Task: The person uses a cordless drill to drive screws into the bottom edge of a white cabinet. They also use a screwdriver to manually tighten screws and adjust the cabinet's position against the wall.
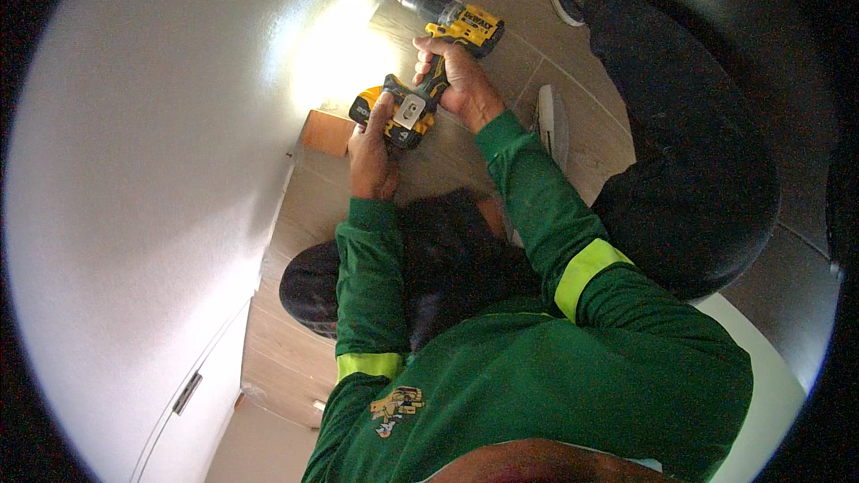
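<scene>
A yellow and black cordless drill (452,22) points its chuck toward the upper left, its lamp or some other light throwing a bright patch on the white surface beside it. My right hand (461,80) is wrapped round the drill's handle, just below the body. At the handle's foot, my left hand (371,148) grips the battery pack (407,130), thumb along its side. A pale metal plate shows on that end of the tool. The fingers under the battery are partly hidden.
Close on the left rises a white wall or panel (161,125). An orange-brown block (327,133) lies at its foot, near my left hand. Beneath is a wood-look floor (573,80). My bent legs in dark trousers (698,143) take up the right side.
</scene>
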Demonstrator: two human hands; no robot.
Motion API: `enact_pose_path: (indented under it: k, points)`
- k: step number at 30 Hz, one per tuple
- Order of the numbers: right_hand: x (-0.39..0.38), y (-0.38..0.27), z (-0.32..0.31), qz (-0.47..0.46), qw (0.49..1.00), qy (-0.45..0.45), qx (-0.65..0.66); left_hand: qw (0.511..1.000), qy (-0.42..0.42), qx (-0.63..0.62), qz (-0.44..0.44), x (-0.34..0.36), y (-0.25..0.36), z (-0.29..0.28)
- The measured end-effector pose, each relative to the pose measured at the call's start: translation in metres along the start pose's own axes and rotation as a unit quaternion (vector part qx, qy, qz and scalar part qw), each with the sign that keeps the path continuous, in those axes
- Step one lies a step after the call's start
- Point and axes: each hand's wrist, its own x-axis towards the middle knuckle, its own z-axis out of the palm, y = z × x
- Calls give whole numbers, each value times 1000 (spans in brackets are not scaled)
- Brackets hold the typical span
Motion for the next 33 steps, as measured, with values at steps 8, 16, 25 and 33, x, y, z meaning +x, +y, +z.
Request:
enact_pose_path:
  k: [8, 16, 25, 33]
  points:
    - [-2, 1, 1, -5, 1000, -2, 3, 1000, -10, 6, -9, -5, 4, 4]
    - [0, 1, 0, 3, 1000, 10, 2, 1000, -5, 0, 2, -9, 6, 9]
    - [0, 2, 3, -5, 1000, 12, -2, 1000, -4, -9, 3, -5, 7, 5]
    - [3, 3, 4, -3, 1000, 4, 2, 1000, -3, -2, 8, -7, 9, 6]
